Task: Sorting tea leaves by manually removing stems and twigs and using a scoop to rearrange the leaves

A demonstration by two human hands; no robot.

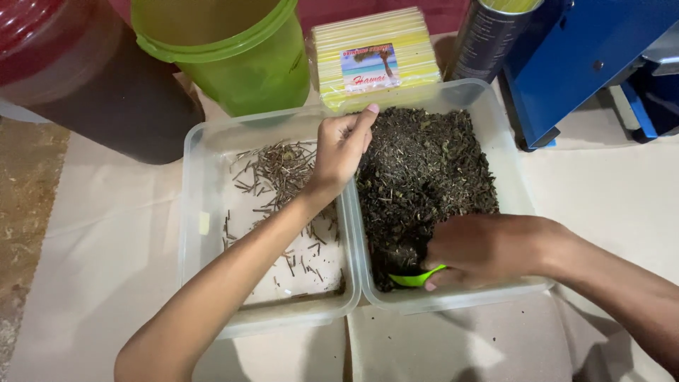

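Two clear tubs [212,148] side by side; loose, light, crumbly dried leaves [424,170] best scooped, right hand [481,247] closed around green scoop [417,277], left hand [343,145] loosely curled, pinching nothing visible.

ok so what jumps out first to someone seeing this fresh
Two clear plastic tubs sit side by side mid-table: the right tub heaped with dark dried leaves, the left tub holding scattered thin stems. The right hand grips a bright green scoop at the pile's near edge, while the left hand hovers over the divide between the tubs.
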